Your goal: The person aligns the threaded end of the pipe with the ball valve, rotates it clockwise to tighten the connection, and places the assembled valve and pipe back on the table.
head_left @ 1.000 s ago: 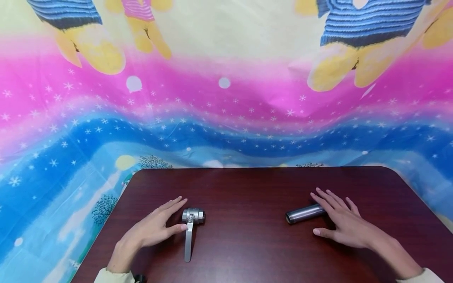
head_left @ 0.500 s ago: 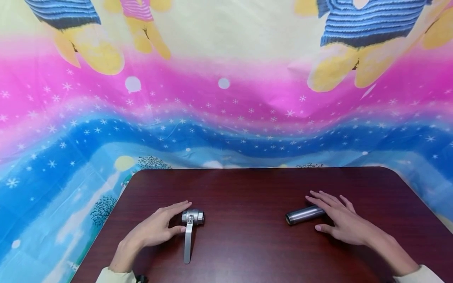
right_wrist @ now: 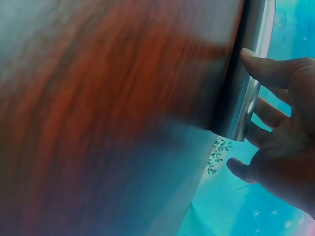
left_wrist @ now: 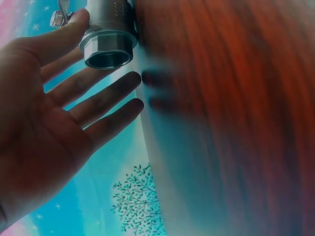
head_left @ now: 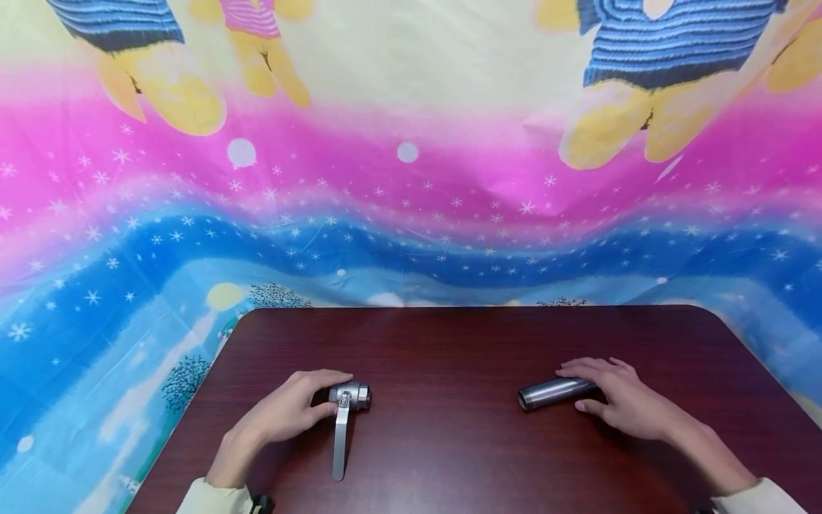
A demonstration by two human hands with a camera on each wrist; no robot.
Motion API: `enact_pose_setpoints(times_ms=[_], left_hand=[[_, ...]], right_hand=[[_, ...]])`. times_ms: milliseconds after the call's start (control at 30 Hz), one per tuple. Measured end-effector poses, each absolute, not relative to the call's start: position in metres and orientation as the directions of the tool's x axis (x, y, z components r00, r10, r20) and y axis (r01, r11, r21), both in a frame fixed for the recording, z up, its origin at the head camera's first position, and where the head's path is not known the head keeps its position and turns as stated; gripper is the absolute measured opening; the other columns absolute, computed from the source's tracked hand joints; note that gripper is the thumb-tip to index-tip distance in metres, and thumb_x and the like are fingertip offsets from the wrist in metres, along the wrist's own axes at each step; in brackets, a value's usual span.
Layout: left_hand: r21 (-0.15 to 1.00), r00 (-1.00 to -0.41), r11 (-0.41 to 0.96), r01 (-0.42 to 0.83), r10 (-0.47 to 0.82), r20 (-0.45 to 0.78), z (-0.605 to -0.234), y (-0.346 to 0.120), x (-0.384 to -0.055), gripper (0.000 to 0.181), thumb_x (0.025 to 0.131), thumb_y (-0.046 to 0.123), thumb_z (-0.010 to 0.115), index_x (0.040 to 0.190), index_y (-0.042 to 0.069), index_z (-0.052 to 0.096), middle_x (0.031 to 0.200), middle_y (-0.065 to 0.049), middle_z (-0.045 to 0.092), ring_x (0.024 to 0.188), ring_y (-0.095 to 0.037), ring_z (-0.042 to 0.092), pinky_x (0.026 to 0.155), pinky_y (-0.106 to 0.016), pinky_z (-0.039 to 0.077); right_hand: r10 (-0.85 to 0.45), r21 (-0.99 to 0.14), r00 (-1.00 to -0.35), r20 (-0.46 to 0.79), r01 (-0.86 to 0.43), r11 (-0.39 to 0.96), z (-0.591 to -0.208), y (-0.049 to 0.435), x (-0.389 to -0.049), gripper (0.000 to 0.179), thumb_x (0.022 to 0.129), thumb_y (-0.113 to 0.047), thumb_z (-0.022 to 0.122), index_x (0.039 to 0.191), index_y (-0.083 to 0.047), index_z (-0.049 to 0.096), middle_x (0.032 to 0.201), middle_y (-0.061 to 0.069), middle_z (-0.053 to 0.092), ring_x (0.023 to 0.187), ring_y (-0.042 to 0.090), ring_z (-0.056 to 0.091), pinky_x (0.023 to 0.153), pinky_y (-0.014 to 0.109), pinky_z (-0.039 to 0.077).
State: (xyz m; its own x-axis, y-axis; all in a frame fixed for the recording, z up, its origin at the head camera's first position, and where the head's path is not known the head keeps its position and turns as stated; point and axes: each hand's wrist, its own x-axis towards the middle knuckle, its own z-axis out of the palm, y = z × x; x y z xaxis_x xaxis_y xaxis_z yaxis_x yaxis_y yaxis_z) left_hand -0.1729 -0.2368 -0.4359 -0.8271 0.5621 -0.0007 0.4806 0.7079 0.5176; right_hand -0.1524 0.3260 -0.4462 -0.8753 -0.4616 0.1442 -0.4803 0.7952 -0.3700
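Valve (head_left: 355, 391) lever (head_left: 340, 450) points to 6ish, pipe (head_left: 552, 392) runs 8:30–2:30; left hand (head_left: 290, 410), right hand (head_left: 626, 400) both loosely wide.

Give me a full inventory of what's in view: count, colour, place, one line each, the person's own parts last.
valve: one, silver, left side of the table
lever: one, silver, on the valve, pointing toward the person
pipe: one, grey metal, right side of the table
table: one, dark red-brown, beneath both parts
printed cloth: pink, blue and cream, behind the table; one or several pieces, cannot tell
sleeves: two, cream, bottom edge of the head view
left grip: one, bare, at the valve's left end
right grip: one, bare, at the pipe's far right end
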Motion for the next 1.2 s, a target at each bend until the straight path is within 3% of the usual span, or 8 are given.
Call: enact_pose_setpoints(times_ms=[133, 367, 667, 1200], left_hand=[[0.526, -0.818, 0.692, 0.495, 0.575, 0.013, -0.434, -0.237, -0.175, 0.043, 0.102, 0.012, 0.073, 0.145, 0.012, 0.068, 0.141, -0.003, 0.072, 0.131, -0.027, 0.068, 0.105, -0.05, 0.057], [0.549, -0.815, 0.68, 0.486, 0.58, 0.003, -0.433, -0.236, -0.178, 0.042, 0.101, 0.011, 0.073, 0.143, 0.013, 0.069, 0.139, -0.003, 0.073, 0.129, -0.028, 0.069, 0.103, -0.051, 0.058], [0.535, -0.81, 0.685, 0.495, 0.586, -0.002, -0.434, -0.229, -0.181, 0.045, 0.098, 0.003, 0.072, 0.142, 0.011, 0.069, 0.133, -0.002, 0.075, 0.116, -0.017, 0.07, 0.093, -0.042, 0.06], [0.507, -0.801, 0.693, 0.513, 0.599, -0.007, -0.434, -0.221, -0.184, 0.045, 0.096, 0.0, 0.073, 0.14, 0.009, 0.07, 0.13, -0.004, 0.074, 0.11, -0.015, 0.068, 0.086, -0.035, 0.059]], right_hand=[[-0.477, -0.324, -0.863, 0.164, -0.504, 0.8, -0.446, 0.326, -0.155, 0.05, 0.089, -0.014, 0.084, 0.137, -0.017, 0.071, 0.137, 0.004, 0.072, 0.128, 0.038, 0.064, 0.102, 0.069, 0.042], [-0.509, -0.256, -0.839, 0.194, -0.544, 0.799, -0.447, 0.327, -0.159, 0.048, 0.088, -0.013, 0.086, 0.134, -0.02, 0.072, 0.129, -0.005, 0.073, 0.116, 0.022, 0.068, 0.091, 0.047, 0.057], [-0.504, -0.278, -0.848, 0.161, -0.529, 0.802, -0.447, 0.328, -0.163, 0.047, 0.089, -0.012, 0.085, 0.134, -0.021, 0.073, 0.125, -0.009, 0.073, 0.112, 0.018, 0.067, 0.089, 0.041, 0.058], [-0.531, -0.341, -0.836, 0.14, -0.544, 0.767, -0.445, 0.331, -0.166, 0.04, 0.091, -0.014, 0.084, 0.129, -0.02, 0.074, 0.121, -0.009, 0.073, 0.105, 0.01, 0.063, 0.083, 0.033, 0.054]])
